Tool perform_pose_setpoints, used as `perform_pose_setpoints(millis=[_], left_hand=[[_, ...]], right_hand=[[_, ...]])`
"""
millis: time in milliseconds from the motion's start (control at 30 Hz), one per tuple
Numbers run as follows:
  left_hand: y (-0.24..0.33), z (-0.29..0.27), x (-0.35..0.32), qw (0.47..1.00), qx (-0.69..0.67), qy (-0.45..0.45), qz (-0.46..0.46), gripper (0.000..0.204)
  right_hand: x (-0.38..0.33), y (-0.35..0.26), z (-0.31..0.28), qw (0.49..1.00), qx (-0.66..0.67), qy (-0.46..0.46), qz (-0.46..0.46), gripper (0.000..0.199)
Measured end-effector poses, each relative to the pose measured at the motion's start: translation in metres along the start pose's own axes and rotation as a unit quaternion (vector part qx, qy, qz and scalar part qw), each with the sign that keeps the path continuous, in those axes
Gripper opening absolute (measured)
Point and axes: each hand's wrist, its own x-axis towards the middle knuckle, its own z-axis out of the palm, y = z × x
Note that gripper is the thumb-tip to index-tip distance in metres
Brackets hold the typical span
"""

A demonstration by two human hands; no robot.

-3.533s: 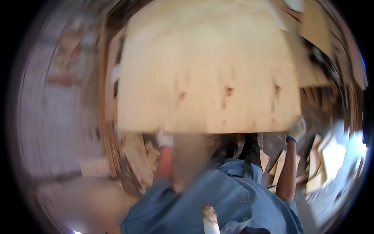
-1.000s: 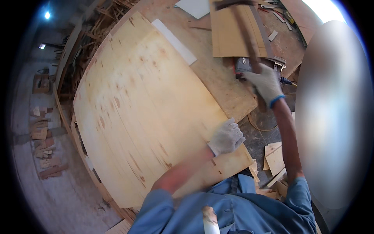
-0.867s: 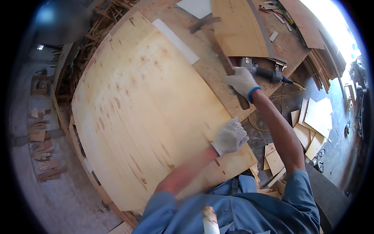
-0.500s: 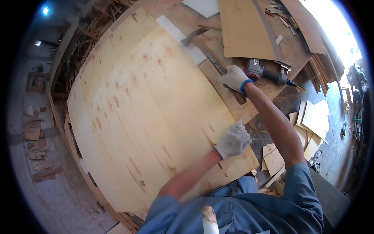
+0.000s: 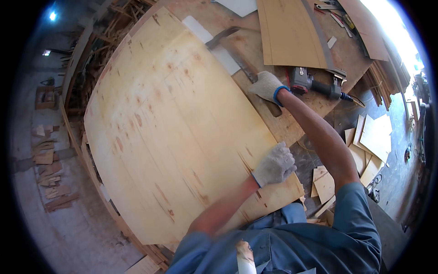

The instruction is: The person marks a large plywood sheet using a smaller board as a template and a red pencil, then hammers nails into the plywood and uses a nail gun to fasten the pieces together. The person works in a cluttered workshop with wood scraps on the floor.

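A large pale plywood sheet [image 5: 169, 123] with brown knots lies before me on the workbench. My left hand [image 5: 276, 164], in a whitish knit glove, rests at the sheet's near right edge with its fingers curled in. Whatever those fingers may hold is hidden. Beyond the sheet's right side, my right hand [image 5: 267, 86], gloved with a blue cuff, is closed around the handle of a claw hammer [image 5: 244, 62]. The hammer's dark head points away from me, above white pieces [image 5: 226, 58] beside the sheet. A nail gun [image 5: 315, 84] lies just right of this hand.
A brown curved-edge board [image 5: 292, 36] lies at the bench's far side, with hand tools [image 5: 342, 20] beyond it. Offcut panels [image 5: 374, 137] are piled on the floor at right. Scrap wood [image 5: 54, 182] lies on the floor at left. An air hose [image 5: 358, 100] trails from the nail gun.
My right hand has shifted slightly left and away from me, and the hammer has moved with it. My left hand stays at the sheet's edge. The view has turned a little.
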Motion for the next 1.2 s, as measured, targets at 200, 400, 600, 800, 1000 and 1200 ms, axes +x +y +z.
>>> perform_pose_setpoints(millis=[200, 400, 600, 800, 1000, 1200], left_hand=[[-0.005, 0.009, 0.000, 0.996, 0.033, -0.085, 0.006, 0.013], [-0.005, 0.011, -0.003, 0.995, -0.002, -0.086, -0.047, 0.024], [0.005, 0.013, 0.003, 0.998, 0.062, -0.005, -0.003, 0.016], [0.005, 0.016, 0.012, 0.995, 0.089, -0.030, 0.023, 0.005], [0.005, 0.024, 0.011, 0.992, 0.109, 0.006, 0.055, 0.007], [0.013, 0.025, 0.016, 0.987, 0.110, 0.028, 0.113, 0.008]], right_hand=[[-0.051, 0.031, -0.012, 0.996, 0.081, -0.030, -0.007, 0.037], [-0.256, 0.129, -0.055, 0.996, 0.059, 0.059, 0.008, 0.036], [-0.388, 0.205, -0.059, 0.950, 0.140, 0.008, 0.279, 0.030], [-0.451, 0.220, -0.019, 0.873, 0.260, -0.040, 0.410, 0.024], [-0.471, 0.215, -0.016, 0.899, 0.218, -0.170, 0.340, 0.038], [-0.531, 0.205, 0.046, 0.958, 0.085, 0.076, 0.263, 0.036]])
